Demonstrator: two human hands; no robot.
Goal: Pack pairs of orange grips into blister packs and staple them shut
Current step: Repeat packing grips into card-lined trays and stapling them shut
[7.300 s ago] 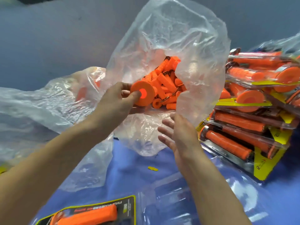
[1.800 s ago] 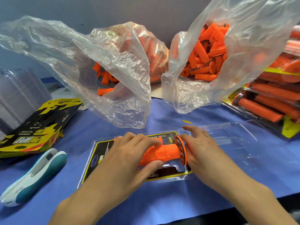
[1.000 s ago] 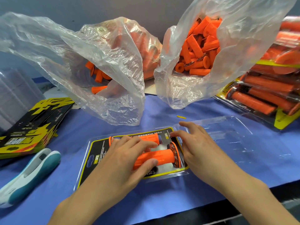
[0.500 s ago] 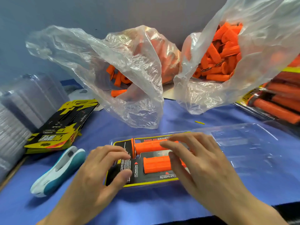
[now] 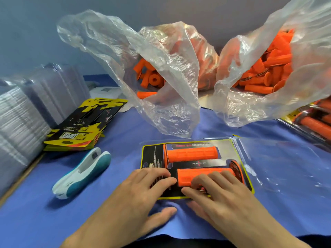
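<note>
A blue cloth covers the desk [image 5: 206, 126], which stands against a plain blue-grey wall. In the middle lies an open blister pack [image 5: 154, 158] with a black and yellow card in its tray, and its clear lid [image 5: 286, 167] is folded out flat to the right. Two orange grips lie in the tray side by side, the far grip [image 5: 191, 154] with its flange to the left and the near grip [image 5: 202, 173] with its flange to the right. The left hand [image 5: 143, 190] lies flat on the near left part of the card, fingers close together and only lightly bent, their tips just beside the plain end of the near grip, the thumb spread out on the cloth. The right hand [image 5: 220, 192] rests on the near grip, fingers laid across its top, slightly apart and not closed round it, the thumb on the card just in front. A teal and white stapler [image 5: 82, 172] lies to the left, well apart from the pack. Behind it sits a stack of printed cards [image 5: 84, 126], with stacks of clear shells [image 5: 26, 113] at the left edge. Two clear plastic bags, the left bag [image 5: 161, 77] and the right bag [image 5: 259, 104], hold loose orange grips at the back, and filled packs [image 5: 315, 122] lie at the right edge.
</note>
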